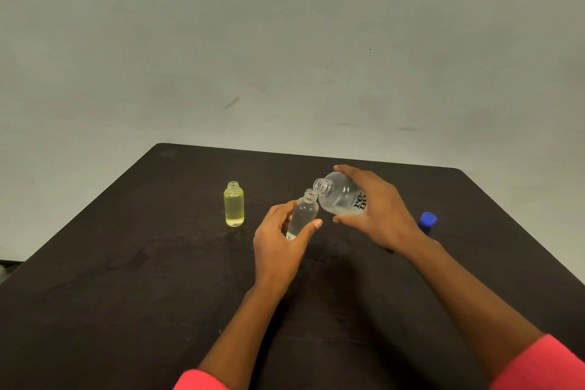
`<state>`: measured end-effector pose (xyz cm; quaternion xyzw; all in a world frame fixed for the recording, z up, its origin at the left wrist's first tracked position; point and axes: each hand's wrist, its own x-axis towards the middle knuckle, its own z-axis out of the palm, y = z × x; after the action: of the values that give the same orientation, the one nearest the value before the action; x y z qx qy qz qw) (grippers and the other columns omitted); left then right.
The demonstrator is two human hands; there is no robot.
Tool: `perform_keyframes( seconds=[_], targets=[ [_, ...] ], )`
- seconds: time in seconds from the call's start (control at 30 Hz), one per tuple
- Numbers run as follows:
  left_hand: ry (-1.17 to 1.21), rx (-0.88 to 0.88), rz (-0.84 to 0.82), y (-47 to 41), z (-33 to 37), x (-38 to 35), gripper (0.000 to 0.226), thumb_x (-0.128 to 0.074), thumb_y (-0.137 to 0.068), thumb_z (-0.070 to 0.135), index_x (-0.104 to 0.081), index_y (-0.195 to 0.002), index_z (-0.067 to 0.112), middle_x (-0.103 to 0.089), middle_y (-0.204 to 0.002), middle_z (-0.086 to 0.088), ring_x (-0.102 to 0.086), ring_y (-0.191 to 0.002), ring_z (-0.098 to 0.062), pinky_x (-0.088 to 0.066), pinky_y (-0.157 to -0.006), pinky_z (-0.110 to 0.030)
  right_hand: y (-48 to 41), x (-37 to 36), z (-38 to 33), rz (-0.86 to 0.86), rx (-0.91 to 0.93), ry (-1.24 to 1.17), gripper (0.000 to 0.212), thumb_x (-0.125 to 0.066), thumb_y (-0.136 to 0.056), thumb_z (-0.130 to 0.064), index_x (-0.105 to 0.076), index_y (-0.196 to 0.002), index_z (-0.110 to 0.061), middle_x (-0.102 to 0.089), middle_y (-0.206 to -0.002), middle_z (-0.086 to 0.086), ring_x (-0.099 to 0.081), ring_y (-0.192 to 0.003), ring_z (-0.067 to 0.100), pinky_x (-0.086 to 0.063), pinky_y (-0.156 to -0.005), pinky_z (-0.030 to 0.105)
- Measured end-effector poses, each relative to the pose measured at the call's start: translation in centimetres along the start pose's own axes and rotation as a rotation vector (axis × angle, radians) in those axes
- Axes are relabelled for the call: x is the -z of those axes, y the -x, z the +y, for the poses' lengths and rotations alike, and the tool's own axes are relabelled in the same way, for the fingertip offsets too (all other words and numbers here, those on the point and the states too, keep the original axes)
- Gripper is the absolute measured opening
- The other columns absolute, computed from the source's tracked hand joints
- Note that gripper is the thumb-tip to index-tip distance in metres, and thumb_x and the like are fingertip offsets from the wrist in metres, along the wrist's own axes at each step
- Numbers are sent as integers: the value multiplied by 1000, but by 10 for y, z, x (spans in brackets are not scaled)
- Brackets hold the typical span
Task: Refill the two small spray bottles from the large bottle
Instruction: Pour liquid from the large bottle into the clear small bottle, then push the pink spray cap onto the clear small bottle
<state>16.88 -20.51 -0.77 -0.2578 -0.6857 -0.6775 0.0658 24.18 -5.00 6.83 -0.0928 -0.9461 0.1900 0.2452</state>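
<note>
Gripping a small clear bottle [302,215] mid-table [126,263], left hand [278,237] curls thumb and fingers round it; uncapped, tilted, little clear liquid at the bottom. At its 1 o'clock, right hand [380,209] wraps the tipped large bottle [340,195], open mouth at the small neck. Yellow-filled bottle [234,206] stands uncapped at 9 o'clock, blue cap [427,221] at 3.

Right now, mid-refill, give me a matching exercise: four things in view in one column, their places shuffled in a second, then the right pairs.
Things
1. yellow bottle
2. small clear bottle
3. large bottle
4. blue cap

Places
A. tipped in the right hand
B. on the table by the right wrist
C. held in the left hand
D. standing alone, uncapped

Pairs: 1-D, 2-C, 3-A, 4-B
</note>
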Motion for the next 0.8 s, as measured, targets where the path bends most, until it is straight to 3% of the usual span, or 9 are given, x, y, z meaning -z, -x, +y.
perform_keyframes(
  seconds=[0.23,0.37,0.5,0.67,0.8],
  targets=[
    [16,18,0,1,-1,0,39,-82,-73,28,-62,-107,33,-67,-103,11,-64,-97,-6,-55,-85,-34,8,-21,4,125,-187,-365,72,-86,-62,-27,-49,-124,-32,-58,-110,-19,-55,-99,0,-41,-83,12],
    [30,59,12,0,-4,1,39,-81,-74,27,-60,-104,39,-67,-103,11,-64,-97,-8,-55,-85,-37,11,-39,7,221,-287,-538,66,-84,-65,-31,-49,-120,-31,-56,-105,-24,-55,-100,-3,-42,-78,11],
    [14,67,24,-1,-6,1,39,-81,-74,25,-58,-98,45,-67,-102,13,-64,-97,-5,-54,-85,-29,13,-49,8,278,-326,-627,67,-83,-67,-31,-45,-122,-31,-57,-110,-21,-55,-103,-3,-43,-82,14],
    [11,121,48,-3,-14,0,42,-80,-75,25,-61,-113,30,-67,-106,14,-62,-102,-4,-50,-89,-25,18,-55,8,306,-297,-658,65,-80,-70,-27,-43,-124,-33,-52,-105,-35,-50,-100,-18,-41,-78,7],
    [28,138,65,-5,-16,1,41,-77,-78,19,-61,-114,27,-66,-105,17,-62,-99,3,-47,-84,-13,19,-59,11,291,-269,-692,70,-78,-70,-33,-42,-130,-30,-52,-115,-32,-51,-109,-10,-42,-86,10]
  ],
)
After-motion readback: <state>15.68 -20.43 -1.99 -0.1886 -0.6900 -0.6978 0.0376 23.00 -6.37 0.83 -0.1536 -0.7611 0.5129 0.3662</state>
